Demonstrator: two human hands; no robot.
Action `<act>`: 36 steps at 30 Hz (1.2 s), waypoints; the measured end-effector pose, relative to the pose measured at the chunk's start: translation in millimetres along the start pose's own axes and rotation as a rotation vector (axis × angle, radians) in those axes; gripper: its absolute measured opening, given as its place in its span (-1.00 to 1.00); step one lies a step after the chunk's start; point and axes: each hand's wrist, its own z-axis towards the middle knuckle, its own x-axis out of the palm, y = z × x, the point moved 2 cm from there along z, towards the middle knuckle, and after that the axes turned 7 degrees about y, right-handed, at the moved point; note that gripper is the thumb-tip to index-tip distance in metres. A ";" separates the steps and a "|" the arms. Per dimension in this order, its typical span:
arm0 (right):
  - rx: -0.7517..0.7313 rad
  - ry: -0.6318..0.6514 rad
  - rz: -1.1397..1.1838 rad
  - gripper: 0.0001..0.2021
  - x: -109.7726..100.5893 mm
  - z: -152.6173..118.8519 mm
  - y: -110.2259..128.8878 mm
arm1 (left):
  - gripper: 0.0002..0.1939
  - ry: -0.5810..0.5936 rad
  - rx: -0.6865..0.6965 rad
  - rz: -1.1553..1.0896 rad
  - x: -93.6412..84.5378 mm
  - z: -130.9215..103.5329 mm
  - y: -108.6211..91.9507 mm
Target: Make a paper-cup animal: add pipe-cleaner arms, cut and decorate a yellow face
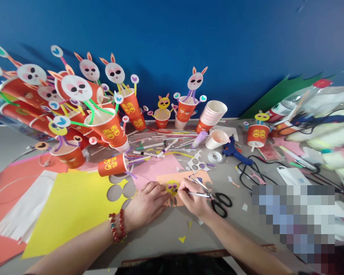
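Observation:
On an orange sheet (157,179) with cut-outs lies a small yellow paper face (171,186) with purple eye patches. My left hand (147,200), a red bead bracelet at its wrist, rests palm down with its fingertips at the left edge of the face. Between the closed fingers of my right hand (193,196) is a pen (199,194), its tip at the face. Black-handled scissors (221,203) lie just right of that hand, their blades partly hidden. A yellow sheet (65,206) with round holes spreads left of my left hand.
Red paper cups with rabbit faces (107,126) crowd the left and back. One cup (113,165) lies on its side. Behind are a cup stack (212,114) and loose markers (167,148). A blue glue gun (236,151) and black cables (246,177) lie right.

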 end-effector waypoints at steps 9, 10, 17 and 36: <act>-0.006 0.005 -0.004 -0.80 0.7 0.5 -0.2 | -0.64 -0.011 0.002 -0.002 -1.5 0.2 -0.4; -0.003 0.003 -0.004 -0.80 0.6 0.5 -0.1 | -0.64 -0.014 0.002 0.001 -1.6 0.1 -0.3; 0.021 -0.007 0.004 -0.80 -0.1 0.9 1.1 | -0.63 0.002 -0.002 0.003 -0.8 -0.3 0.2; 0.164 -0.181 0.336 -0.86 1.1 -2.7 -12.3 | -0.63 -0.020 0.006 0.012 0.2 -2.0 0.4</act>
